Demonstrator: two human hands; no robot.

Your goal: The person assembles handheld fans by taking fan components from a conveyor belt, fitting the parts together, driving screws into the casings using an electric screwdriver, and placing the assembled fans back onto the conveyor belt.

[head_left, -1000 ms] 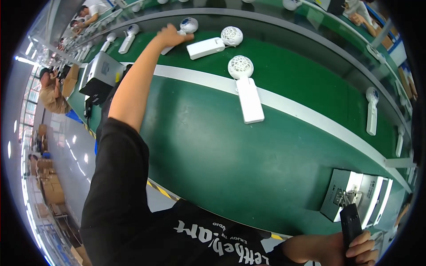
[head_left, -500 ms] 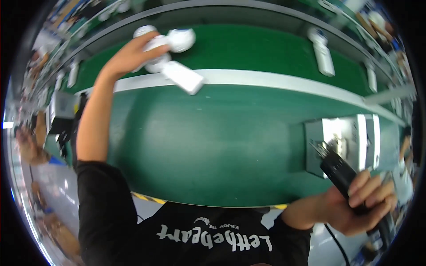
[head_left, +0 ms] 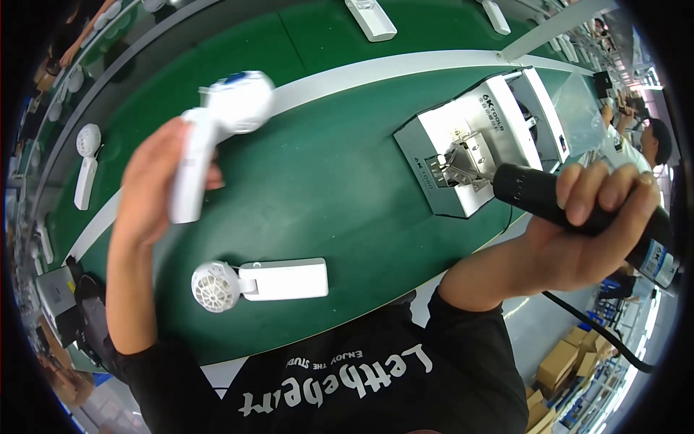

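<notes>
My left hand (head_left: 150, 177) is wrapped round the handle of a white handheld fan (head_left: 194, 170), its round head up, held over the left side of the green bench. Below it, near the front edge, a second white handheld fan (head_left: 284, 279) lies flat with its round grille to the left. My right hand (head_left: 600, 217) grips a black electric screwdriver (head_left: 531, 189) from which a cable hangs. The screwdriver's tip reaches the metal pick-up part of a silver screw feeder (head_left: 506, 119) on the right. Whether a screw sits on the tip I cannot tell.
A white rail (head_left: 383, 66) divides the bench from the green conveyor belt (head_left: 246, 43). More white fans lie on the belt, one at the left (head_left: 85, 173) and one at the top (head_left: 371, 19). At the left stands a grey box (head_left: 58, 293). Cartons (head_left: 564, 362) are on the floor at right.
My left hand has come back from the belt with the fans; one now lies on the bench, one stays in my hand. The screwdriver tip has moved to the feeder. The view has turned right.
</notes>
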